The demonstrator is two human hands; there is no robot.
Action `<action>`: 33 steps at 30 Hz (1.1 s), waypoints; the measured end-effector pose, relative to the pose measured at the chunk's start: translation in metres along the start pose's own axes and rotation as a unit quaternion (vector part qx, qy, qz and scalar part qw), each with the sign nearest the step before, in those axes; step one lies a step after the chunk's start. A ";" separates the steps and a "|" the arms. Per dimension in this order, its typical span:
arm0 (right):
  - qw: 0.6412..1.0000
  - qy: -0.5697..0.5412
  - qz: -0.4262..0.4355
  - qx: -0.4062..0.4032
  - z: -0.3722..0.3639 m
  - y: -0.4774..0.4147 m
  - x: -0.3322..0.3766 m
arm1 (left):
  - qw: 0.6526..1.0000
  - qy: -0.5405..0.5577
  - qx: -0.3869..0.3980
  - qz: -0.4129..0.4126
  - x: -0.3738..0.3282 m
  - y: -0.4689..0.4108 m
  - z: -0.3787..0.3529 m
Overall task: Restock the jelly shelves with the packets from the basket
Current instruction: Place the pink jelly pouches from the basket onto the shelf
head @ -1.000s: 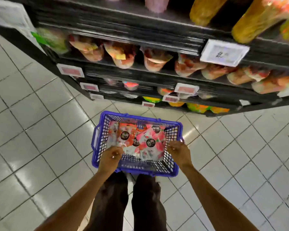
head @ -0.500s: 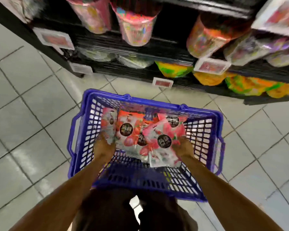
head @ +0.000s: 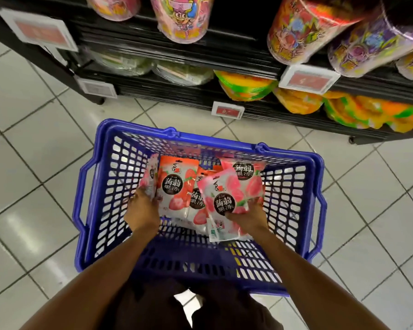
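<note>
Gathering packets: I judge this to be the step in hand, with both my hands down inside the blue basket point(head: 215, 137), which sits on the floor tiles point(head: 34, 163) just in front of the shelves point(head: 260, 115).
Head view, left hand: my left hand point(head: 142, 210) curls round the left side of the packets point(head: 197, 201), thumb on the lower corner of the red packet point(head: 174, 184).
Head view, right hand: my right hand point(head: 248, 216) pinches the bottom of the pink packet point(head: 227, 194), thumb on its front. That packet is tilted and lies over the others.
Where the stock is: every packet I can see is in the basket, leaning in its far half. I see none like them on the shelves.
Doing it well: I should squeeze the bunch from both sides and grip low. The film looks slippery, so loose middle packets could slide out as I lift.
Edges: the basket rim and mesh walls ring my wrists, so the lift should go straight up. A price tag point(head: 227, 110) juts from the lowest shelf lip just beyond the basket.
Open room: bare tiles lie left and right of the basket. The lower shelves look packed with orange and green bags point(head: 246, 86), and I cannot tell where a free gap is.
</note>
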State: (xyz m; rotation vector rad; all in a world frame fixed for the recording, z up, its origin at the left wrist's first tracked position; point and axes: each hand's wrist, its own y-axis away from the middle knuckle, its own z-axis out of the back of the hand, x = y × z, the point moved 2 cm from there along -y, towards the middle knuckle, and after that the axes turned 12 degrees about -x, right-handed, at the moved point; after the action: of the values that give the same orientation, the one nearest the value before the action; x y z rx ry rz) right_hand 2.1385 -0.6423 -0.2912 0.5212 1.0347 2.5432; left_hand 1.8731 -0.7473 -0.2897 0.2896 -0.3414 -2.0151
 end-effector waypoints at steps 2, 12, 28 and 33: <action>0.999 -0.034 -0.005 0.010 -0.007 0.005 -0.001 | 1.000 -0.006 -0.016 -0.022 0.001 -0.004 0.006; 0.993 -0.097 -0.072 0.001 -0.021 0.027 -0.001 | 0.983 0.017 0.065 -0.173 -0.012 -0.016 0.010; 0.954 -0.260 -0.146 0.036 -0.023 0.016 -0.011 | 0.991 0.099 0.082 -0.047 -0.015 -0.017 -0.037; 0.931 -0.319 -0.152 0.086 -0.013 0.032 0.001 | 0.976 0.097 0.181 0.075 -0.023 -0.008 -0.024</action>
State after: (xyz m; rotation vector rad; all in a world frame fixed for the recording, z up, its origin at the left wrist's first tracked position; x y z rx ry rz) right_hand 2.1264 -0.6712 -0.2766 1.0554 0.9870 1.8197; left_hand 1.8853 -0.7265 -0.3137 0.6629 -0.5902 -1.7514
